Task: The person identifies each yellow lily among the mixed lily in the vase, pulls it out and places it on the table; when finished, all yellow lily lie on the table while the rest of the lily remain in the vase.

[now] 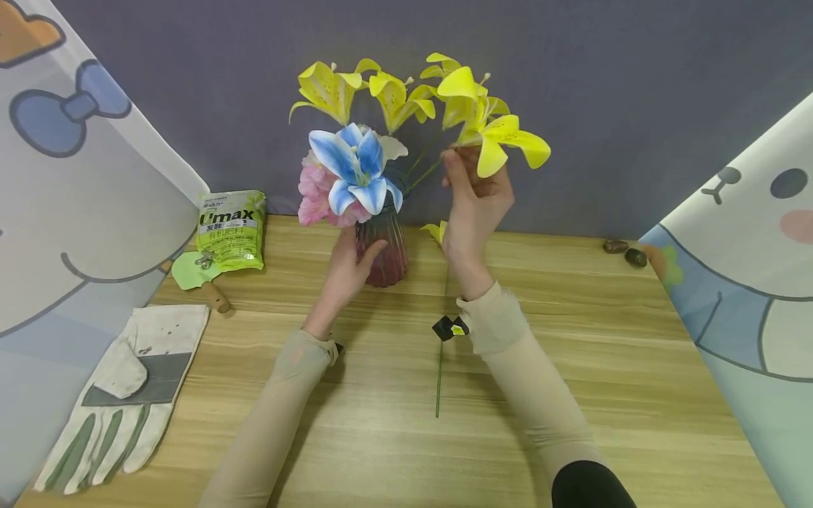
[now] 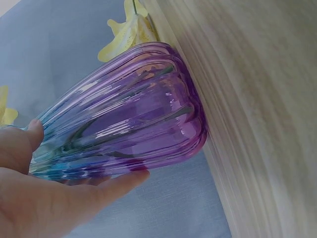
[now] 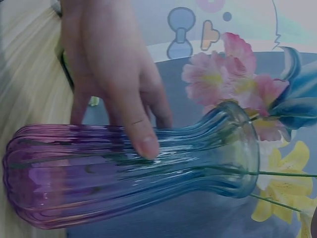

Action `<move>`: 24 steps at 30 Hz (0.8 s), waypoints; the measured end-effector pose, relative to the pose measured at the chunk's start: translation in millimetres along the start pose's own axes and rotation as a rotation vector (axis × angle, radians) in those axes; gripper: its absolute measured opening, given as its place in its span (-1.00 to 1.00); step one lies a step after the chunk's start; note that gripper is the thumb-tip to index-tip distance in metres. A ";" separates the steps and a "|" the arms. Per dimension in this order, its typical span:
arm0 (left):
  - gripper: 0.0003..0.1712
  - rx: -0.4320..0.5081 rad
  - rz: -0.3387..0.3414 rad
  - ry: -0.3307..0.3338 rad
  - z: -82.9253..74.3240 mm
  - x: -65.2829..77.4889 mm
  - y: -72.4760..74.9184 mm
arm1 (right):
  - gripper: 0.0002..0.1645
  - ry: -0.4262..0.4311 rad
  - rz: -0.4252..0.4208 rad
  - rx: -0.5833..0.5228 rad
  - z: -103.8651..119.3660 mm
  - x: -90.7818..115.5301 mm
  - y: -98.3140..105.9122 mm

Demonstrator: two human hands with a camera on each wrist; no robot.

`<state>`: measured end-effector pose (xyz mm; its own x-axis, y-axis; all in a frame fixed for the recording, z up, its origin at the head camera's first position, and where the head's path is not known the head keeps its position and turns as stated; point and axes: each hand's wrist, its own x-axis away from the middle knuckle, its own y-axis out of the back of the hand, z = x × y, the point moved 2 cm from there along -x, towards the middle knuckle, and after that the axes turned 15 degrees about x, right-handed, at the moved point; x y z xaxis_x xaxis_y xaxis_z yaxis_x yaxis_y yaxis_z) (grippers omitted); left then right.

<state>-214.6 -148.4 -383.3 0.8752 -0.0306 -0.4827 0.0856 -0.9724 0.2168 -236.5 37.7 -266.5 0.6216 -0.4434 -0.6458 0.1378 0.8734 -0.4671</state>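
Observation:
My left hand (image 1: 346, 264) holds a ribbed glass vase (image 1: 384, 257), blue at the neck and purple-pink at the base, which stands on the table. The right wrist view shows the left thumb across the vase's side. A blue-and-white lily (image 1: 358, 169), pink blossoms (image 1: 315, 190) and yellow lilies (image 1: 396, 102) rise above the mouth, with green stems visible through the glass. At the right of the bunch, my right hand (image 1: 479, 190) pinches a yellow lily (image 1: 502, 137) just below its bloom; the petals partly hide the fingertips. Another lily's green stem (image 1: 438, 388) lies beneath my right forearm.
A green fertiliser bag (image 1: 231, 229) leans at the back left, beside a small green trowel (image 1: 197, 271) with a wooden handle. White-and-grey work gloves (image 1: 171, 328) lie at the left edge. Dark stones (image 1: 635, 257) sit at the back right. A grey cloth wall (image 1: 603, 127) stands behind the table.

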 end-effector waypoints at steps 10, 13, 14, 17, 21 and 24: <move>-0.27 -0.001 0.003 0.016 -0.7 -0.4 0.7 | -0.75 -0.063 0.076 0.044 6.3 -10.4 -4.4; -0.29 -0.002 0.000 0.007 0.0 -0.4 0.9 | -0.78 -0.095 0.169 0.112 3.9 -9.8 -6.6; -0.30 -0.003 0.000 0.003 0.3 -0.4 1.0 | -0.80 -0.103 0.194 0.137 3.0 -9.0 -7.0; -0.32 -0.002 0.001 -0.006 1.3 -0.2 1.0 | -0.82 -0.103 0.244 0.196 -0.3 -6.1 -7.1; -0.36 0.002 0.002 -0.011 2.0 0.0 1.0 | -0.78 -0.089 0.273 0.250 -3.0 -2.2 -5.0; -0.36 0.005 0.000 -0.015 2.1 -0.2 1.2 | -0.74 -0.079 0.298 0.280 -3.6 -0.1 -3.7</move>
<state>-215.7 -150.0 -384.7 0.8682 -0.0337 -0.4950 0.0833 -0.9736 0.2125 -239.9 33.8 -266.9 0.7219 -0.1559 -0.6742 0.1408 0.9870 -0.0776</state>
